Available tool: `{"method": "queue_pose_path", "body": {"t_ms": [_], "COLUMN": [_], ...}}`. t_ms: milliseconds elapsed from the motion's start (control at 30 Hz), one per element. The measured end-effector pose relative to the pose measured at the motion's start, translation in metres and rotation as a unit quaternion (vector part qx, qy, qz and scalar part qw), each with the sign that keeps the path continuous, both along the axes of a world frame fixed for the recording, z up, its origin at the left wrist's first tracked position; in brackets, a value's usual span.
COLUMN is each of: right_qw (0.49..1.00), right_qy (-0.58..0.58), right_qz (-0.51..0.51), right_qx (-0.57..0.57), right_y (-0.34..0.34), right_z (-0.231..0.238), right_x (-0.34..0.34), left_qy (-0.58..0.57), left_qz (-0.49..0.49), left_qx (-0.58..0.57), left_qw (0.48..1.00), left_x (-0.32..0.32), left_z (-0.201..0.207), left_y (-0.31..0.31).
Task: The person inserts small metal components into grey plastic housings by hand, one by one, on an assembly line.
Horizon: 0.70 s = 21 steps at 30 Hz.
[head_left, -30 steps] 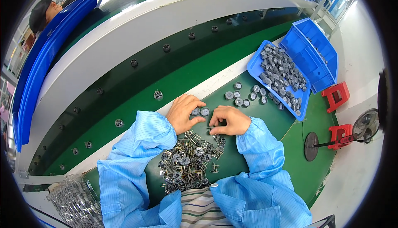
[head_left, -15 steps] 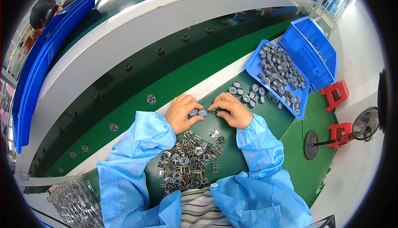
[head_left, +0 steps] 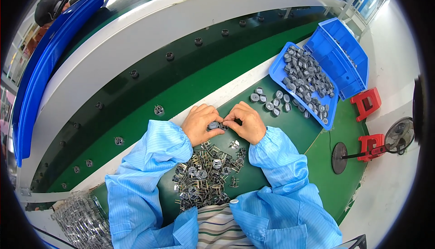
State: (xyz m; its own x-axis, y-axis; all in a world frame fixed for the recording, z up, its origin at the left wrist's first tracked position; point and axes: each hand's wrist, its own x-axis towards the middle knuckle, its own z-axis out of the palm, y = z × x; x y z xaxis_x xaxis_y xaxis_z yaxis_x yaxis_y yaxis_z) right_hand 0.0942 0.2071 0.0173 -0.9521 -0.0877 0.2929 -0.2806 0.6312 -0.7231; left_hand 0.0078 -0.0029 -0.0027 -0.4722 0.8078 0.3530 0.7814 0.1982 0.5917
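Observation:
My left hand (head_left: 198, 124) is closed on a round grey plastic cap (head_left: 213, 125), pinched between thumb and fingers. A darker round piece (head_left: 224, 127) sits right beside that cap. My right hand (head_left: 248, 123) has come up against it, thumb and fingertips pinching a small dark metal part at its top; the fingers partly hide that part. Just below the hands lies a heap of small metal parts with pins (head_left: 199, 181), and one shiny piece (head_left: 234, 145) rests apart from it. Several loose grey caps (head_left: 276, 104) stand to the right of my right hand.
Beyond a white ledge (head_left: 235, 86), a green conveyor belt (head_left: 190, 86) carries spaced-out round parts. On the right, a blue tray (head_left: 274, 71) full of grey caps leans against a blue bin (head_left: 337, 63). Stacked clear plastic trays (head_left: 84, 219) stand lower left. A fan (head_left: 398, 135) and red stools (head_left: 366, 104) are far right.
My right hand has moved left with the small metal part, up to the pieces at my left hand. Parts on the belt have shifted toward the left.

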Motion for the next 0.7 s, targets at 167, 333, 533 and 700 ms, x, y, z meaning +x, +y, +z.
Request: {"method": "queue_pose_path", "body": {"t_ms": [167,333,533,700], "right_qw": [0.957,0.976,0.980,0.952], "right_qy": [0.149,0.103,-0.185,-0.098], "right_qz": [-0.016,-0.011,0.053,0.288], "right_qx": [0.250,0.190,-0.055,0.027], "right_y": [-0.015,-0.013,0.022,0.041], "right_z": [0.014,0.003,0.020,0.014], "right_x": [0.005,0.002,0.003,0.003], "left_qy": [-0.013,-0.020,-0.053,-0.067], "left_qz": [0.003,0.009,0.017,0.165], "left_qx": [-0.035,-0.023,0.023,0.049], "left_qw": [0.999,0.999,0.998,0.983], "left_x": [0.003,0.002,-0.004,-0.052], "left_z": [0.003,-0.002,0.002,0.008], "left_y": [0.001,0.002,0.000,-0.018]}}
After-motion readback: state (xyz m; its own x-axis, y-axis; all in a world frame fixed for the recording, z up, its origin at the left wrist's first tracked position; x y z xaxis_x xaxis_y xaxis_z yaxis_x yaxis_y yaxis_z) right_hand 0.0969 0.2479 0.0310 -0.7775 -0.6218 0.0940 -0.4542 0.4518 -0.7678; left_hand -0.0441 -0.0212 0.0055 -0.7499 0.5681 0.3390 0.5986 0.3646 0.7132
